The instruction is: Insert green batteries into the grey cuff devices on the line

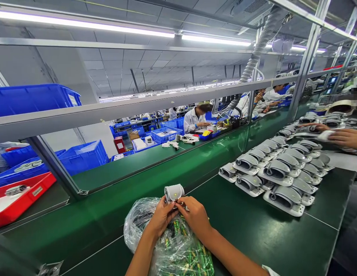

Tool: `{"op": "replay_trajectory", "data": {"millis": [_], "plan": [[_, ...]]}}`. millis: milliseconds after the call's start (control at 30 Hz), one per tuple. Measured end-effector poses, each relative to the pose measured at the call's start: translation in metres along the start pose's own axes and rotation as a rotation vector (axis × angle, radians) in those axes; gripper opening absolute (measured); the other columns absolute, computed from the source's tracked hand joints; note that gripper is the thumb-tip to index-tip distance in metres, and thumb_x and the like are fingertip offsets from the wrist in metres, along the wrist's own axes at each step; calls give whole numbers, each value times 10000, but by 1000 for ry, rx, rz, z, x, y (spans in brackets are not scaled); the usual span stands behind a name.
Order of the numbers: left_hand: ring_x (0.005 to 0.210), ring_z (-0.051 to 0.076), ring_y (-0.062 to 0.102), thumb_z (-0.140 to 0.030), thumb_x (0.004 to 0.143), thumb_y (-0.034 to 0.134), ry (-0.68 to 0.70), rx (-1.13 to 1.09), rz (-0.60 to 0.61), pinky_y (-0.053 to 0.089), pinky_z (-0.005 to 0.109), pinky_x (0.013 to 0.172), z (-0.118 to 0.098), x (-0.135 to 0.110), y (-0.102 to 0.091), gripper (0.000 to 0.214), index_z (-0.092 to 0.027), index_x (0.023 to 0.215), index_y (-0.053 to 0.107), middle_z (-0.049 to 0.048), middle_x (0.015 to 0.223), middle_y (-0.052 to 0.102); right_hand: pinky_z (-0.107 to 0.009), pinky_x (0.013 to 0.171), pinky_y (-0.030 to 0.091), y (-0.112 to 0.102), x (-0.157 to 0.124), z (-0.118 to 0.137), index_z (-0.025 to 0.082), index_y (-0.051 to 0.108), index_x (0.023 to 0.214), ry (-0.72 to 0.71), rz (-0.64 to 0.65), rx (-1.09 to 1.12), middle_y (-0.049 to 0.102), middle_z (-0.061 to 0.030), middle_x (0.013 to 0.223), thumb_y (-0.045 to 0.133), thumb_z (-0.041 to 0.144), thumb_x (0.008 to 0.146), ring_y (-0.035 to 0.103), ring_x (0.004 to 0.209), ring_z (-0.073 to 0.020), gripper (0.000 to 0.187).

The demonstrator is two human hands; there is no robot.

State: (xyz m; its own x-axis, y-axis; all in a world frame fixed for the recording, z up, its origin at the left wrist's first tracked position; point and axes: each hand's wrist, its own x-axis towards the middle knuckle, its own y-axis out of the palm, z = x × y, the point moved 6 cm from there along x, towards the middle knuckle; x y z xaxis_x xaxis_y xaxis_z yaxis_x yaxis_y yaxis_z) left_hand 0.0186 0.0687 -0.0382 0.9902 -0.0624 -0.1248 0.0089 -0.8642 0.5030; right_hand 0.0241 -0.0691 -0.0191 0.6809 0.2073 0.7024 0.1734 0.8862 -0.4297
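My left hand [162, 215] and my right hand [195, 215] meet over a clear plastic bag [144, 226] of green parts on the green bench. Both pinch the lower edge of a small grey housing [174, 191] with a yellow dot, held upright between the fingertips. The fingers of both hands are curled closed on it. What lies under the fingers is hidden.
Several grey housings [278, 172] lie in rows to the right on the green bench [253, 237]. Another person's hands [339, 136] work at the far right. A metal rail [138, 105] crosses ahead. Blue bins [83, 155] and a red tray [20, 197] stand left.
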Motion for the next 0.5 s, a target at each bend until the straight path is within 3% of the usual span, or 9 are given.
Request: {"op": "replay_trajectory", "data": {"millis": [133,333,500], "plan": [[1218,306,634,-243,675,922,-3,20,29,508,445,1090,-1,-1,2,677,-184,1229,538,141,1177,691,-281,683,443,4,-1,-12,184,641,861,125,-8,3,664,-39,813,604,239,931,610,733,-170,97],[1159,298,663,-269,752,853,-20,45,12,534,466,1058,-1,0,5,571,-182,1213,527,154,1239,667,-267,693,442,1,1,-13,187,583,866,247,15,166,638,-33,843,551,279,921,593,727,-152,111],[1134,299,671,-204,739,773,116,143,-186,549,460,1023,-6,7,-10,540,-181,1210,510,133,1167,689,-310,771,504,-1,3,-6,179,565,1058,330,54,407,671,-74,925,442,353,968,650,860,-187,231]]}}
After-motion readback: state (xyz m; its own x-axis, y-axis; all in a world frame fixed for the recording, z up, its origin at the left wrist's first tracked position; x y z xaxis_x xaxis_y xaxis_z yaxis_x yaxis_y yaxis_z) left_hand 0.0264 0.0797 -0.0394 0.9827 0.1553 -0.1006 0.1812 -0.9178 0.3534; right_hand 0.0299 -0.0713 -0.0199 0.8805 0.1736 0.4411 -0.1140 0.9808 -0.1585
